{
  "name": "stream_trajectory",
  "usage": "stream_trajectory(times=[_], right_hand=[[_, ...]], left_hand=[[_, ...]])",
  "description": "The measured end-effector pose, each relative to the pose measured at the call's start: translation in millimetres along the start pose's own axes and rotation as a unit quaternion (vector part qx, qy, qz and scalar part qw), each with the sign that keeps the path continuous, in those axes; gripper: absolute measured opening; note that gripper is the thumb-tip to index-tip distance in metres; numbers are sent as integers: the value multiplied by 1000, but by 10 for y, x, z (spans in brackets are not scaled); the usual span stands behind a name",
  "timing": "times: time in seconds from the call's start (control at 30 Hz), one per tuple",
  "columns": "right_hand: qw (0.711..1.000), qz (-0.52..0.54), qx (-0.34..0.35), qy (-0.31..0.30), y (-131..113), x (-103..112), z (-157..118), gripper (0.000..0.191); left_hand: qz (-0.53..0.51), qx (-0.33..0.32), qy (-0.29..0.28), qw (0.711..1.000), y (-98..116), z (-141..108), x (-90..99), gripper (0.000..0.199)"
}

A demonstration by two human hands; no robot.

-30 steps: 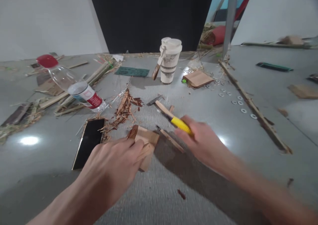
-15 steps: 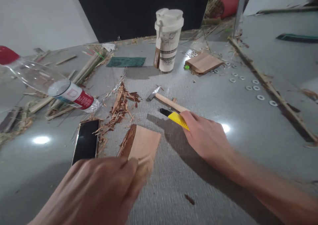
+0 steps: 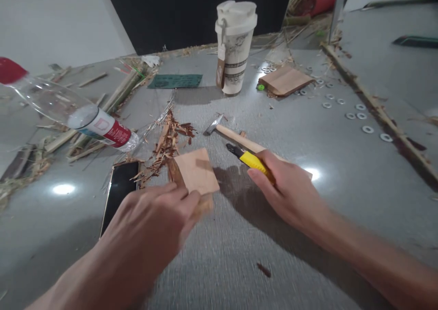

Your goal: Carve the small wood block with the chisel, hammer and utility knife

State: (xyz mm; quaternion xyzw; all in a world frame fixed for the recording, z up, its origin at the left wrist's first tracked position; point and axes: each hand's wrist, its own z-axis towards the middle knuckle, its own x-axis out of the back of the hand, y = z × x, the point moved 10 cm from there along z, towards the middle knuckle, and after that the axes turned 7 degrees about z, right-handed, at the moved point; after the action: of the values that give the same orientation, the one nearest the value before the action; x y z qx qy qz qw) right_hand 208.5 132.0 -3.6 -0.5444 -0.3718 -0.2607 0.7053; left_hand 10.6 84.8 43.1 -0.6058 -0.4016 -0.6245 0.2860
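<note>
My left hand (image 3: pixel 155 214) is closed on a flat piece of wood (image 3: pixel 196 170) with dark bark along its left edge. The fingers grip its lower end, and part of the wood is hidden behind them. In my right hand (image 3: pixel 290 191) is a utility knife (image 3: pixel 251 159) with a yellow and black body, its black tip pointing up and left towards the wood. Just beyond the knife lies a small hammer (image 3: pixel 236 138) with a pale wooden handle, which passes behind my right fingers. Bark shavings (image 3: pixel 171 136) are heaped beyond the held wood.
A phone (image 3: pixel 119 196) lies beside my left hand. At the left a plastic bottle (image 3: pixel 71 109) rests tilted over sticks. Farther back stand a lidded cup (image 3: pixel 236 49), a green strip (image 3: pixel 176 81) and another wood piece (image 3: pixel 286 80). Several washers (image 3: pixel 367 129) lie scattered at the right.
My left hand has moved up and forward, and the wood in it has turned, its top edge now tilted. The right hand has shifted slightly right and down, still holding the knife.
</note>
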Motion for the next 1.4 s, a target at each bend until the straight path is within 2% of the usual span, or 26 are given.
stream_trajectory(times=[0.1,0.23,0.37,0.53,0.63,0.8,1.13,1.4], right_hand=[[999,35,28,2,-23,69,-48,27],[989,88,117,-18,-256,62,-200,20],[972,162,152,-78,-450,-78,-323,15],[955,202,178,-122,-568,-185,-386,48],[957,202,182,-103,-566,-137,-372,51],[961,182,195,-79,-583,-74,-352,44],[965,157,198,-72,-558,-53,-366,37],[965,143,217,-40,-572,2,-362,39]], left_hand=[[88,24,14,996,-160,124,-33,26],[83,59,3,995,-336,133,-87,27],[73,62,-5,995,-337,61,-67,26],[-38,35,-5,999,-179,66,-34,18],[-71,24,-1,997,-112,106,-8,18],[-91,9,25,996,-63,130,49,21],[-92,14,21,995,-95,115,-15,19],[-79,3,64,995,-52,121,63,22]])
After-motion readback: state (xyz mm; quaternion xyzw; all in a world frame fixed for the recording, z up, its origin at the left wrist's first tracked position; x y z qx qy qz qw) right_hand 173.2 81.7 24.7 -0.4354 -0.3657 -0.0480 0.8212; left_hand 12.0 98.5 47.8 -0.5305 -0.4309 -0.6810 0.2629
